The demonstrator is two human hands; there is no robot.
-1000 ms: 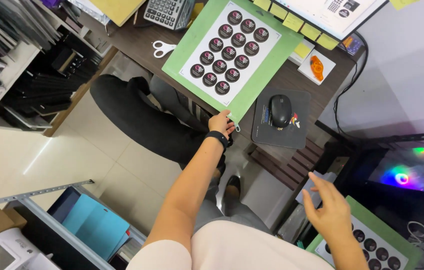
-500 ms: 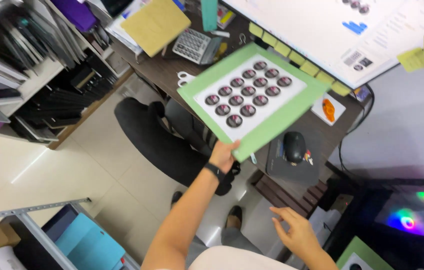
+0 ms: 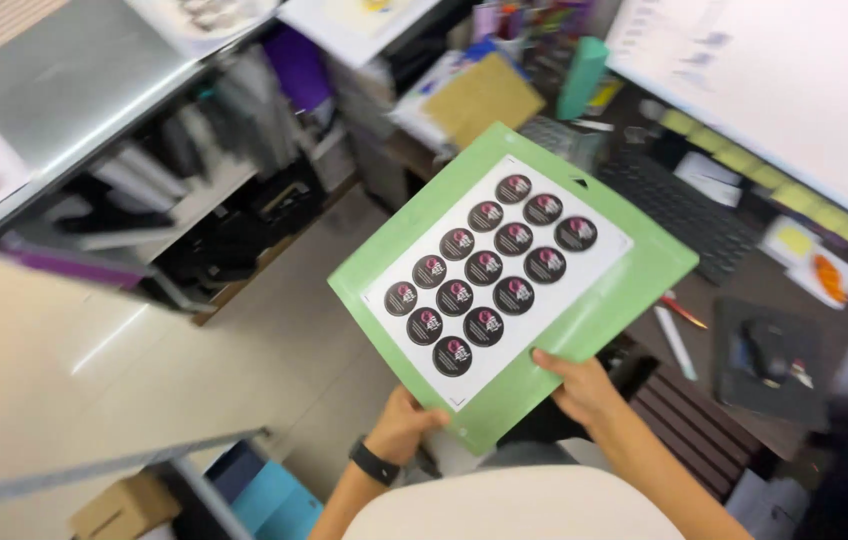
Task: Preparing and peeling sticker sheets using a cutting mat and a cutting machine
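Green mat: my cutting mat (image 3: 584,320) is lifted off the desk, tilted, in front of me.
Left hand: my left hand (image 3: 406,425) grips its near corner, a black watch (image 3: 374,462) on the wrist.
Sticker sheet: a white sheet (image 3: 544,300) of round dark stickers lies on the mat.
Right hand: my right hand (image 3: 579,388) clasps the near right edge.
Desk: keyboard (image 3: 684,210) and mouse (image 3: 769,340) lie far right.

I've lifted the green mat (image 3: 584,300) off the desk (image 3: 744,290); my right hand (image 3: 579,385) has joined my left hand (image 3: 404,425) on its near edge
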